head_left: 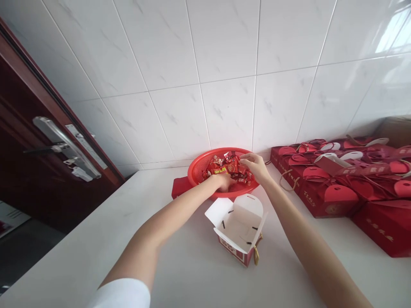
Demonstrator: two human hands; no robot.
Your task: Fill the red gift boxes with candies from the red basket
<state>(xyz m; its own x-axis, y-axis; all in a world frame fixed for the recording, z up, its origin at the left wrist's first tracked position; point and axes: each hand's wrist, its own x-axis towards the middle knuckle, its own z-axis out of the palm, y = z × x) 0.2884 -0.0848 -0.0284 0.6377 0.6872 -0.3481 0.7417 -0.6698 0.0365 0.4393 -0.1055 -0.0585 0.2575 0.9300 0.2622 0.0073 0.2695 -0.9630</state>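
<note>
A red plastic basket (192, 171) stands against the wall with many small red-wrapped candies (231, 166) in it. My left hand (224, 182) reaches into the basket's front part, its fingers loosely stretched among the candies and partly hidden. At the right rim, my right hand (253, 164) is over the candies with its fingers apart and slightly bent; nothing shows in them. In front of the basket stands a gift box (239, 229), red outside and white inside, with its flaps up. No contents show in it, and a gold cord tassel (256, 255) hangs at its right side.
Rows of closed red gift boxes (334, 199) fill the right side of the white countertop (167, 261). A red piece (179, 186) lies partly under the basket. White tiles (173, 115) rise behind, and a dark red door (28, 179) with a metal handle is at left.
</note>
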